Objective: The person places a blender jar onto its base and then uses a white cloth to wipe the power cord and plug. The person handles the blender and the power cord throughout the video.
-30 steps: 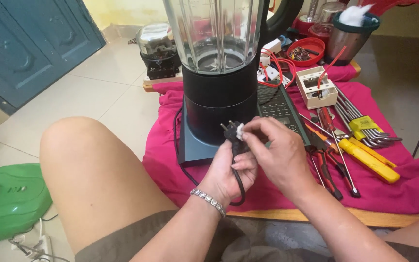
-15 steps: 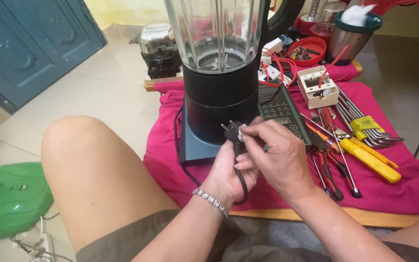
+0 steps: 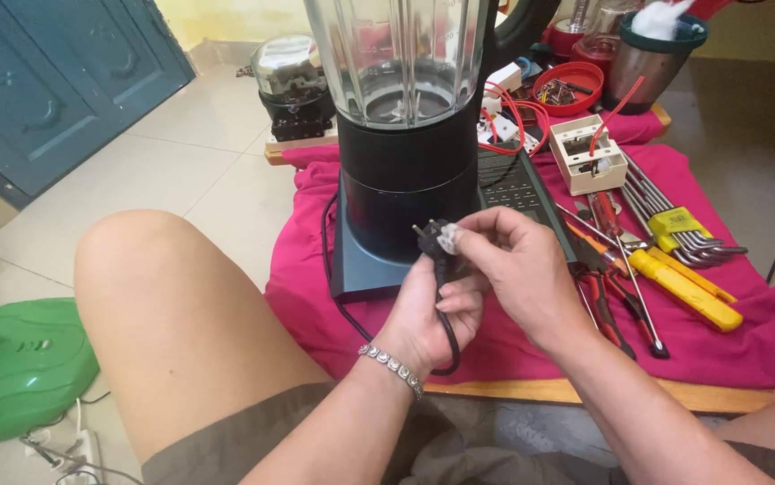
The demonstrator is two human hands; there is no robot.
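A black blender (image 3: 405,171) with a clear glass jar stands on a pink cloth (image 3: 747,341). Its black power cord (image 3: 449,337) loops down in front of it. My left hand (image 3: 432,314), with a beaded bracelet at the wrist, grips the cord just below the black two-pin plug (image 3: 432,239). My right hand (image 3: 513,269) pinches a small white wad against the plug's pins. Both hands hover just in front of the blender's base.
Right of my hands lie a yellow-handled screwdriver (image 3: 684,289), red-handled pliers (image 3: 605,305), a set of hex keys (image 3: 675,220) and a white box (image 3: 585,153). A red bowl (image 3: 567,88) and metal jar (image 3: 652,58) stand behind. My bare knee (image 3: 163,296) and a green appliance (image 3: 19,373) are at left.
The hands and the plug stay almost where they were. My right fingers have shifted slightly on the plug's pins.
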